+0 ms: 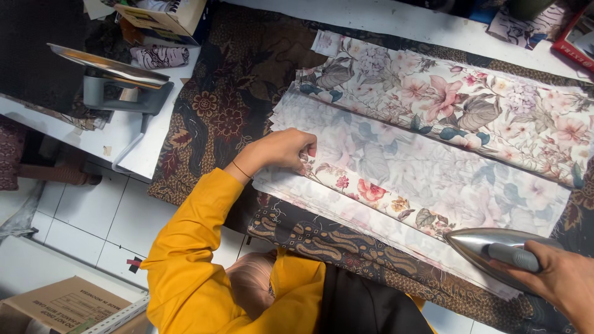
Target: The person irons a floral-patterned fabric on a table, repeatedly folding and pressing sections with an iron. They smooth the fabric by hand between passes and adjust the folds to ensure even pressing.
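While the left hand [281,150] pins the folded edge of the floral fabric strip [396,185] with its fingers pressed flat and close together, the right hand [560,281] is closed around the handle of the iron [489,247] at the lower right of the frame. The strip lies at the centre on the dark batik cloth [229,93] covering the counter [396,15], its long axis running from upper left to lower right. The iron's tip points to the left. I judge the fold should stay taut, with the fingers well away from the hot plate

Left hand [286,150] pressing folded floral fabric [396,167], right hand [557,278] gripping iron [495,247], batik-covered table [229,105]
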